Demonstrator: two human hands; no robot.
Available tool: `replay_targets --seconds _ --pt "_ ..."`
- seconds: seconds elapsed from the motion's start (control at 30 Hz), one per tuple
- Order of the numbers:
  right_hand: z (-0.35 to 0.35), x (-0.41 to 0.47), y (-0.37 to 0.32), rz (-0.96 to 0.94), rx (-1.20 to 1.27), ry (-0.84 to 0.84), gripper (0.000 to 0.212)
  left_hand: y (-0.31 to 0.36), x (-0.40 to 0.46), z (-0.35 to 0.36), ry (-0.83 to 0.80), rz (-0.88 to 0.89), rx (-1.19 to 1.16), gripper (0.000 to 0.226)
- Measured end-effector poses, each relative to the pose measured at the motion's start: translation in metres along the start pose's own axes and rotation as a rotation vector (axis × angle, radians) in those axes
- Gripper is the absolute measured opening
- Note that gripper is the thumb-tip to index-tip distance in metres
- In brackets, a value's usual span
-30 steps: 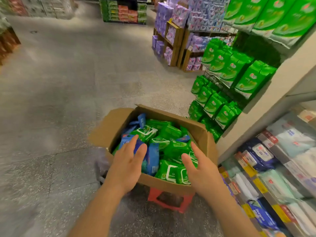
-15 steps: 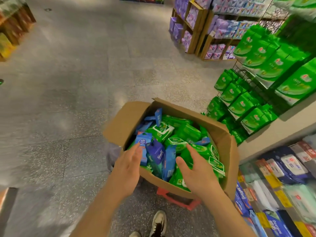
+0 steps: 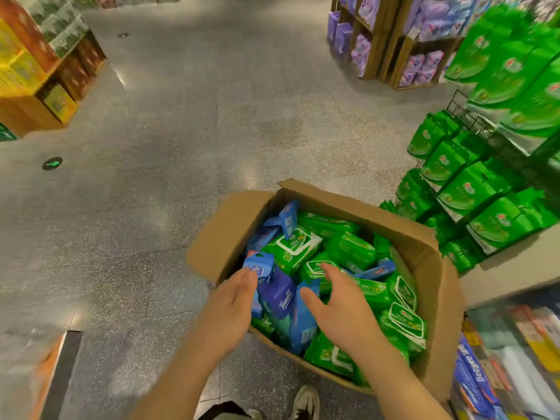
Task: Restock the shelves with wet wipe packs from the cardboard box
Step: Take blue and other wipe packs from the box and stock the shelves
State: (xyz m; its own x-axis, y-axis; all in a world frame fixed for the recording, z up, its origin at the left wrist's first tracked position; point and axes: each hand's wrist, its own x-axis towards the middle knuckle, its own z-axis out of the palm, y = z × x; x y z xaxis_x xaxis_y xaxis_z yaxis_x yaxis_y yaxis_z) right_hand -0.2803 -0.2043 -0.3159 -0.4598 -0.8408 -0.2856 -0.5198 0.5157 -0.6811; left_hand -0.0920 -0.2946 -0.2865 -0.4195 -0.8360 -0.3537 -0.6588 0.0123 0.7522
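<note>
An open cardboard box [image 3: 436,268] stands in front of me, filled with several green wet wipe packs [image 3: 351,251] and blue packs [image 3: 280,301]. Both my hands reach into its near side. My left hand [image 3: 230,310] has straight fingers, whose tips touch a small light-blue pack [image 3: 259,265]. My right hand [image 3: 341,310] hovers spread over the green packs, thumb close to the blue packs; whether it touches them I cannot tell. Neither hand holds anything.
Shelves on the right carry green packs [image 3: 472,192]; lower shelves [image 3: 509,359] hold blue and white packs. Purple packs fill wooden racks [image 3: 378,40] at the back. A yellow and red display [image 3: 33,71] stands at the left. My shoe [image 3: 306,401] shows below the box.
My view has tilted down and shifted toward the box. Both hands have moved a little deeper in among the packs, the left fingers now against the light-blue pack.
</note>
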Motion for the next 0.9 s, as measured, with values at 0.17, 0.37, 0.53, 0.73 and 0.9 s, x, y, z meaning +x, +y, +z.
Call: replay_targets --seconds 0.17,0.37,0.53,0.73,0.9 --pt "0.021 0.022 0.004 -0.009 -0.043 -0.076 0.086 -0.002 0.006 0.008 -0.012 -0.090 -0.014 0.021" --pt "0.047 0.047 0.007 -0.015 -0.158 -0.138 0.090 -0.029 0.038 0.012 -0.022 -0.177 -0.018 0.026" --pt "0.081 0.063 0.010 -0.024 -0.268 -0.126 0.105 -0.049 0.060 0.012 -0.030 -0.205 -0.053 0.018" --pt "0.117 0.076 0.017 0.051 -0.379 -0.195 0.129 -0.078 0.069 0.001 -0.064 -0.272 -0.106 0.025" --pt "0.125 0.084 0.013 0.139 -0.477 -0.206 0.130 -0.101 0.070 -0.005 -0.042 -0.308 -0.125 0.025"
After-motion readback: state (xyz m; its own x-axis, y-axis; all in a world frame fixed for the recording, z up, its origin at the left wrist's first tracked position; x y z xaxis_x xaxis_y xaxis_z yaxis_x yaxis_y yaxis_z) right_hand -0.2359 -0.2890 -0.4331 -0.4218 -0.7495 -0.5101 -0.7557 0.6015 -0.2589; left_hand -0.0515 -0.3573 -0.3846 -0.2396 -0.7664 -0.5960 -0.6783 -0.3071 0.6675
